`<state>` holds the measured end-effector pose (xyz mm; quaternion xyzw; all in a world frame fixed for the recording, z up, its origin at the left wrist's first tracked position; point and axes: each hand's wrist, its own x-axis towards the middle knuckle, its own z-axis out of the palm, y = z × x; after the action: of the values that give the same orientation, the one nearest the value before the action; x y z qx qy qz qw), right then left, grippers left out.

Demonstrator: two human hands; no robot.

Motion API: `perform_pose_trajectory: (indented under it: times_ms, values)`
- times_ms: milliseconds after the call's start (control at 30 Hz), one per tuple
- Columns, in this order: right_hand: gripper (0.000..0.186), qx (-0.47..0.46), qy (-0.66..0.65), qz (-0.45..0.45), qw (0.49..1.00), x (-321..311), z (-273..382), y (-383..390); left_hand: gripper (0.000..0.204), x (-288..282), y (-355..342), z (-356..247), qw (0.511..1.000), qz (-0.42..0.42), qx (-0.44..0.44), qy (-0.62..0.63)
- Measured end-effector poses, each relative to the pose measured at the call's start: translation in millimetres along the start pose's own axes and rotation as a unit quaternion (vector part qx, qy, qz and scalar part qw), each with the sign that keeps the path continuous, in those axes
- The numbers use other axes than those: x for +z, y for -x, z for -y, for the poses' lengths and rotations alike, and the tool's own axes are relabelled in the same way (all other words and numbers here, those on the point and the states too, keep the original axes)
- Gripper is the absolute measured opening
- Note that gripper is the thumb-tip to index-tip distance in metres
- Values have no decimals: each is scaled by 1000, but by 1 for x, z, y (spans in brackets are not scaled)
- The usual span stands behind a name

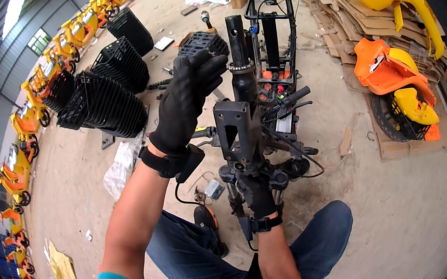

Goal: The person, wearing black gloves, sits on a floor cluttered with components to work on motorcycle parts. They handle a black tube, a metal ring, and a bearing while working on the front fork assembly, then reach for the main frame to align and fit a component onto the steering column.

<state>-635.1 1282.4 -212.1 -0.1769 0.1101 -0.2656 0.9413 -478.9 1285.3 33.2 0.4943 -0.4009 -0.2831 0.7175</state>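
A black steering stem point(234, 30) points away from me through the frame's head tube point(246, 88). A ring of bearing balls point(240, 66) sits around it at the tube's end. My left hand point(185, 97), in a black glove, is raised just left of the stem with its fingers stretched out. Low on the assembly, my right hand point(257, 194), also gloved, is wrapped round the front fork point(235, 198) near its clamps. A black bracket plate point(229, 132) with a rectangular opening faces me between the hands. The right palm's contact is hidden.
The scooter frame point(291, 40) stretches away behind the stem, with handlebar grips and cables beside it. Stacks of black crates point(106, 103) stand left. Orange body panels point(390, 74) and flattened cardboard point(330, 32) lie at right. A plastic bag point(121, 168) and small hardware point(214, 189) are near my feet.
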Motion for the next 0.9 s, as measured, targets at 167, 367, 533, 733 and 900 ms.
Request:
perform_pose_trajectory:
  times_ms: [167,367,533,733,900]
  values:
    - [44,-16,4,21,1000,-8,-6,-4,75,13,-1,-7,1000,0,-4,-17]
    - [45,-26,25,11,999,-18,-8,-7,67,7,-2,-1,999,-6,8,-35]
    - [46,5,6,18,1000,2,-1,-2,73,-40,21,10,988,-1,-67,139]
    - [32,-5,110,-5,994,-19,-3,-5,67,-50,51,15,950,-37,-111,291]
    - [26,8,94,-24,995,-3,3,1,40,-59,61,24,984,-49,-71,159]
